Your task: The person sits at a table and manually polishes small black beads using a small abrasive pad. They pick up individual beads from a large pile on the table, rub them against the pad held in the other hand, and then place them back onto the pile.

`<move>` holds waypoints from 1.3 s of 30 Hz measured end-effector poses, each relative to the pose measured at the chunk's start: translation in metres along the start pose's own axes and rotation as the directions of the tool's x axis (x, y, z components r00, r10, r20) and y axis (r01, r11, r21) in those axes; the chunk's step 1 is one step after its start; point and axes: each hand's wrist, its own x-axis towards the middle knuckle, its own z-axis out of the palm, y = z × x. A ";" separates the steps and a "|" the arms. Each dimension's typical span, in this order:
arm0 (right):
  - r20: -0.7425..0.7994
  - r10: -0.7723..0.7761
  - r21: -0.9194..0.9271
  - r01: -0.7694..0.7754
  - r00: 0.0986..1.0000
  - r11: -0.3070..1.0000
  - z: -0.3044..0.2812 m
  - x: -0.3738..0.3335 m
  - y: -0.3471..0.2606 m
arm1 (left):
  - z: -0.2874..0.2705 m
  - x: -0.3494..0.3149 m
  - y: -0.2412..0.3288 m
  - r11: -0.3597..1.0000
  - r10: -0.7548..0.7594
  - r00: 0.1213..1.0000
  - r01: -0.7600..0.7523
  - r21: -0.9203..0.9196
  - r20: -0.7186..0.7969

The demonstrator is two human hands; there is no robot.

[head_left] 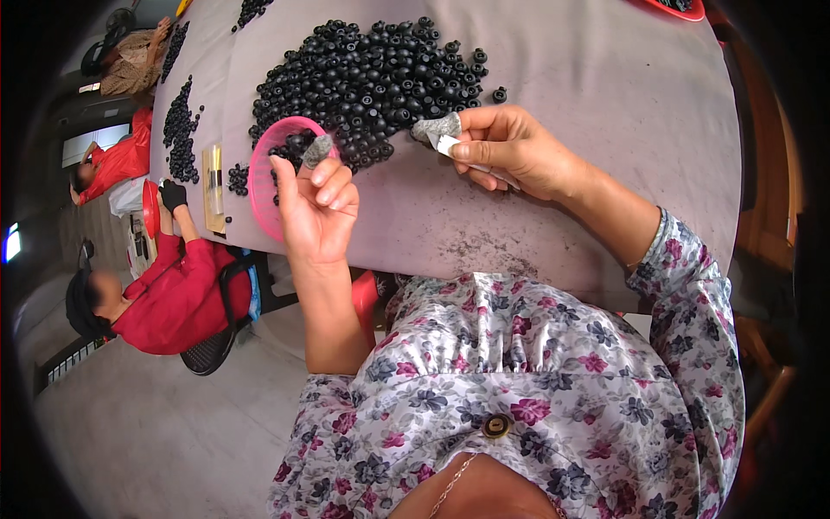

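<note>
Black pieces (372,78): one large heap, too many to count, smooth, rounded, on the creased grey surface (605,95). One pink round-rimmed container (263,201) at the heap's near left, holding more pieces. Right hand (519,154): fingers pinch one thin white strip (447,145) near the heap's edge. Left hand (318,212): fingers parted, loosely bent, at the container's right rim. Rough grey finger covers (437,130): two, one per hand.

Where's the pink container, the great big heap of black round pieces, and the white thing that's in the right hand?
Pink container (263,204): head view, on its left side wall.
Heap of black round pieces (372,80): head view, around its middle.
White thing (447,145): head view, on its exposed end.
</note>
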 end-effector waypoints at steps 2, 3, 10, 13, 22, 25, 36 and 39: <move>-0.051 -0.026 0.008 0.026 0.998 1.000 0.000 0.001 0.002 | 0.008 0.000 -0.014 0.958 0.099 0.995 -0.086 0.275 -0.032; -0.077 -0.037 0.012 0.038 0.996 0.999 0.000 0.001 0.002 | -0.001 0.002 -0.026 0.824 0.190 0.980 -0.190 0.534 0.056; -0.154 -0.088 -0.025 0.085 0.984 0.996 0.000 0.002 0.003 | -0.009 0.032 -0.069 0.141 0.458 0.848 -0.368 0.919 0.269; -0.167 -0.099 -0.029 0.095 0.981 0.995 0.001 0.002 0.001 | 0.002 0.037 -0.065 -0.270 0.365 0.842 -0.313 0.910 0.398; -0.155 -0.070 -0.047 0.063 0.985 0.997 -0.002 0.002 0.001 | 0.006 0.016 -0.070 -0.109 0.252 0.931 -0.242 0.964 0.262; -0.148 -0.067 -0.054 0.059 0.987 0.997 -0.002 0.002 0.000 | -0.002 0.011 -0.064 0.065 0.328 0.927 -0.215 0.974 0.183; -0.154 -0.051 -0.060 0.042 0.987 0.997 0.000 0.000 -0.004 | 0.015 0.041 -0.060 -0.463 0.295 0.823 -0.321 0.826 0.485; -0.177 -0.047 -0.050 0.038 0.983 0.998 0.003 -0.001 -0.006 | 0.018 0.042 -0.056 -0.486 0.244 0.872 -0.270 0.831 0.425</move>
